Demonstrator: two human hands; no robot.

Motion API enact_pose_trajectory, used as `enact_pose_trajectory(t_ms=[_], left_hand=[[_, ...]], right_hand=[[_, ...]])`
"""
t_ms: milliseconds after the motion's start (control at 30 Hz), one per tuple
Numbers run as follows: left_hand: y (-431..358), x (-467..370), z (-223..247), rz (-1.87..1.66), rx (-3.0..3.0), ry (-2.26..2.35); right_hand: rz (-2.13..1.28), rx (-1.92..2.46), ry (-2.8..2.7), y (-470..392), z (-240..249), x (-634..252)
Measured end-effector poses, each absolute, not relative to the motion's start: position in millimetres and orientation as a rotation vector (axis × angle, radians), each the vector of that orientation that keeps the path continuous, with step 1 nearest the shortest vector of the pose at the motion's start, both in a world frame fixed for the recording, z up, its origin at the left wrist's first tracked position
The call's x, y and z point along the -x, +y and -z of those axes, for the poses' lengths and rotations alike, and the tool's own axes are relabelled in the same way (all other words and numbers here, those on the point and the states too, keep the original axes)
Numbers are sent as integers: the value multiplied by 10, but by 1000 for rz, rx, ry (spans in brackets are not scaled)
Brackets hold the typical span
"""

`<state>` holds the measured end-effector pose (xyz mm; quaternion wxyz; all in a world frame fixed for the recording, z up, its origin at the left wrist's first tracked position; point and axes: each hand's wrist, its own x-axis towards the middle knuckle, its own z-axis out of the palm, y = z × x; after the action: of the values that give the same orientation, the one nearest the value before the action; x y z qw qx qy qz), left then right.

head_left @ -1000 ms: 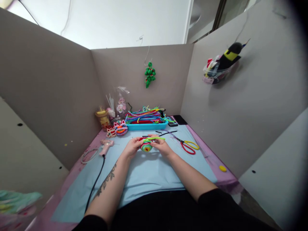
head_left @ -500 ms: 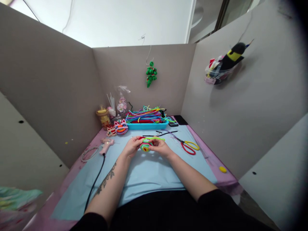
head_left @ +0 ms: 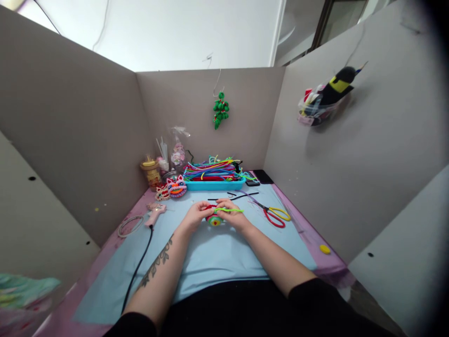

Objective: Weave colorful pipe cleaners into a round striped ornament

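Observation:
A small round pipe-cleaner craft piece (head_left: 215, 221) in red, green and yellow is held just above the blue cloth, between both hands. My left hand (head_left: 195, 216) pinches its left side, where red shows by the fingertips. My right hand (head_left: 234, 218) is closed on its upper right side. A lime-green pipe cleaner (head_left: 236, 210) runs from the piece across the right fingers, its free end pointing right. The fingers cover much of the piece, so how the strip joins it cannot be made out.
Behind the hands lie black pipe cleaners (head_left: 247, 194) and a blue tray (head_left: 215, 186) heaped with coloured ones. Scissors (head_left: 275, 215) with red and yellow handles lie right. A pink glue gun (head_left: 155, 214) with a black cord and two animal-face crafts (head_left: 176, 186) are left.
The craft piece has shifted slightly right and turned in the hands. The lime-green strip now crosses in front of the right fingers and sits lower; before, it ran along their top.

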<state>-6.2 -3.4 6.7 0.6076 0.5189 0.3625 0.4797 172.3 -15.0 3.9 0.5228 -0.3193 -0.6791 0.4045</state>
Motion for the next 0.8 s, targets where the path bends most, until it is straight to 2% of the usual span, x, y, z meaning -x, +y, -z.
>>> enact_pose_trajectory(t_ms=[233, 633, 800], left_hand=[[-74, 3, -78, -1087, -1256, 862], [-35, 86, -72, -1035, -1404, 808], [-8, 67, -31, -1063, -1409, 832]], right_hand=[[-893, 803, -1599, -124, -4, -1686], [-1196, 780, -1068, 22, 33, -1690], [-986, 871, -1169, 29, 27, -1716]])
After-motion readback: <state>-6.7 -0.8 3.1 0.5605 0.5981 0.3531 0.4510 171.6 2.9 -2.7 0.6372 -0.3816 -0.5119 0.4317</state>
